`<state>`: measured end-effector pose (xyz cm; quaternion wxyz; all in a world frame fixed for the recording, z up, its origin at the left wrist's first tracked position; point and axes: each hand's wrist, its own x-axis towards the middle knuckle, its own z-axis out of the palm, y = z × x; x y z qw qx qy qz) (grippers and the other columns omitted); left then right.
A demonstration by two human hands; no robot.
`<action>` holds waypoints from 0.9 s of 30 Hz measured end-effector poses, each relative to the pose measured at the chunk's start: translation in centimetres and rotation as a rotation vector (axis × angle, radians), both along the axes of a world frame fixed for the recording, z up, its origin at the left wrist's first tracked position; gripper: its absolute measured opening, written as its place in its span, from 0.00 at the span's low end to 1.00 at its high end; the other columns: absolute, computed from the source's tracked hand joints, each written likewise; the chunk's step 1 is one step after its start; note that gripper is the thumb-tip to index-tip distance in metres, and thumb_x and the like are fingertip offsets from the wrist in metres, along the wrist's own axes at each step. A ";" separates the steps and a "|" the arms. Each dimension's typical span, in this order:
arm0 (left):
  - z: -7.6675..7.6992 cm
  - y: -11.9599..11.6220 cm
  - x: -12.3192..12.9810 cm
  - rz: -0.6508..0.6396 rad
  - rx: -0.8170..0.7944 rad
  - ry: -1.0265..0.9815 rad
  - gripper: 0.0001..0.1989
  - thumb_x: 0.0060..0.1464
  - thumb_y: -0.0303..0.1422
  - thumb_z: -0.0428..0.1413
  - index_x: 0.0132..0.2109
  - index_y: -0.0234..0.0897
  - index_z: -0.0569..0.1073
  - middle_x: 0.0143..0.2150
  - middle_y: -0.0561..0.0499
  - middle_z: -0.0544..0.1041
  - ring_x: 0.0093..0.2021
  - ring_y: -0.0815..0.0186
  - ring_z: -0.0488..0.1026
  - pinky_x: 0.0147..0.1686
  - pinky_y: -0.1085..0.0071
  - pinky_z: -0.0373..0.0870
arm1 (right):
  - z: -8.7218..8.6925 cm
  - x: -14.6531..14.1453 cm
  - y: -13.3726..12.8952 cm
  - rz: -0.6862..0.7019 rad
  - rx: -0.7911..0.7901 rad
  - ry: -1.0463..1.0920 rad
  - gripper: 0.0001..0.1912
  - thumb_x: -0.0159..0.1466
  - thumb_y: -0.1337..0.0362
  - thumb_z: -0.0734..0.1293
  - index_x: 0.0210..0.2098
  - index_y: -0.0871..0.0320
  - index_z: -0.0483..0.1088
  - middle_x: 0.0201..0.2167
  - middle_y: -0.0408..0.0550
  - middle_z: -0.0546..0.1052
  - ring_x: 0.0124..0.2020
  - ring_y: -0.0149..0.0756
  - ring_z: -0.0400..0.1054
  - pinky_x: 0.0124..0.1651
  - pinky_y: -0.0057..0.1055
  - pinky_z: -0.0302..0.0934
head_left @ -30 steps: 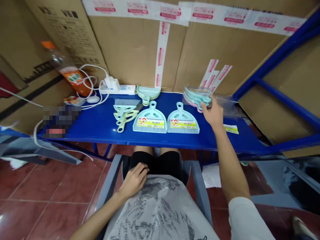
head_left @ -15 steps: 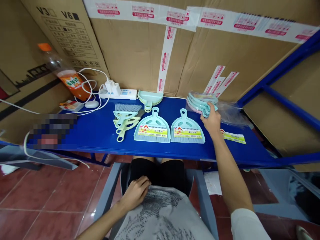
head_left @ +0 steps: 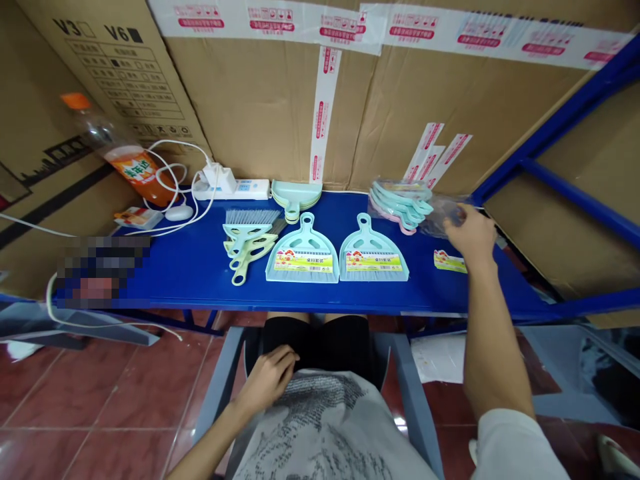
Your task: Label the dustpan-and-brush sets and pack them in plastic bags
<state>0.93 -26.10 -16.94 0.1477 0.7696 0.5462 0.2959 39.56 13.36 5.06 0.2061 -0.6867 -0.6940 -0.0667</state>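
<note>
My right hand (head_left: pixel 471 235) reaches to the right of the table, thumb and fingers closing on a clear plastic bag (head_left: pixel 440 219). Just left of it lies a pile of bagged dustpan sets (head_left: pixel 403 203), mostly light blue with a pink one below. A printed label card (head_left: pixel 450 261) lies under my right wrist, partly covered by it. On my lap rests my left hand (head_left: pixel 273 375), its fingers curled together with nothing visible in them. Two light blue dustpans, a left one (head_left: pixel 303 265) and a right one (head_left: pixel 374 263), stand side by side, each with a brush and label card.
Loose brushes (head_left: pixel 245 241) in blue and green overlap left of the dustpans. Stacked dustpans (head_left: pixel 296 197) sit behind, near a white power strip (head_left: pixel 250 189) with cables. An orange drink bottle (head_left: pixel 137 167) stands far left. Cardboard (head_left: pixel 260 100) walls the blue table (head_left: pixel 185 267).
My right hand has let go of the bagged dustpan sets, leaving them on the pile, and moved right to the clear plastic bags. My left hand stays on my lap.
</note>
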 end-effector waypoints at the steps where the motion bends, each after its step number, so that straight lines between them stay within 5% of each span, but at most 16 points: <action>1: 0.1 0.1 -0.2 0.026 0.007 -0.006 0.14 0.72 0.23 0.49 0.49 0.39 0.79 0.43 0.48 0.83 0.42 0.62 0.84 0.43 0.67 0.82 | -0.1 0.6 0.8 0.017 -0.057 -0.006 0.35 0.67 0.56 0.69 0.71 0.62 0.69 0.55 0.67 0.82 0.56 0.63 0.77 0.62 0.57 0.68; 6: 0.4 0.0 -0.3 0.041 0.019 -0.018 0.15 0.72 0.23 0.50 0.50 0.40 0.80 0.43 0.49 0.82 0.41 0.62 0.84 0.41 0.68 0.81 | -1.4 0.7 2.1 0.030 -0.119 0.047 0.27 0.62 0.63 0.72 0.60 0.66 0.79 0.44 0.68 0.83 0.48 0.60 0.77 0.54 0.49 0.69; 14: 0.2 0.0 -0.9 0.070 0.017 0.001 0.14 0.73 0.24 0.49 0.50 0.39 0.79 0.43 0.48 0.83 0.42 0.62 0.84 0.42 0.67 0.81 | 0.1 -0.3 1.2 0.029 0.192 0.169 0.27 0.76 0.64 0.54 0.70 0.63 0.68 0.60 0.71 0.78 0.58 0.50 0.73 0.62 0.43 0.60; 18: 0.0 0.0 -0.8 0.059 0.000 0.015 0.14 0.74 0.24 0.49 0.50 0.40 0.79 0.43 0.49 0.83 0.42 0.61 0.84 0.42 0.66 0.81 | 0.1 1.4 3.4 -0.073 0.013 0.133 0.29 0.70 0.59 0.69 0.66 0.66 0.72 0.56 0.79 0.78 0.50 0.57 0.73 0.52 0.48 0.60; 21: 0.0 0.0 -0.9 0.063 -0.003 0.012 0.15 0.73 0.24 0.49 0.50 0.40 0.80 0.43 0.49 0.83 0.42 0.62 0.84 0.42 0.67 0.81 | -1.1 2.0 4.5 -0.011 -0.149 0.105 0.30 0.58 0.54 0.81 0.54 0.63 0.79 0.46 0.74 0.82 0.42 0.55 0.73 0.45 0.45 0.61; 24: 0.0 0.0 -1.0 0.065 -0.014 0.022 0.14 0.72 0.24 0.49 0.50 0.40 0.80 0.44 0.48 0.83 0.42 0.62 0.84 0.42 0.67 0.80 | -2.1 1.9 4.6 -0.002 -0.193 0.095 0.19 0.61 0.49 0.79 0.42 0.58 0.81 0.39 0.68 0.83 0.40 0.53 0.73 0.43 0.45 0.62; 27: 0.4 0.0 -1.1 0.062 -0.018 -0.003 0.14 0.72 0.23 0.49 0.50 0.39 0.80 0.43 0.48 0.83 0.42 0.62 0.84 0.42 0.68 0.80 | -1.9 1.6 4.2 -0.054 -0.162 0.105 0.11 0.67 0.55 0.72 0.38 0.55 0.83 0.37 0.65 0.83 0.42 0.54 0.75 0.46 0.45 0.64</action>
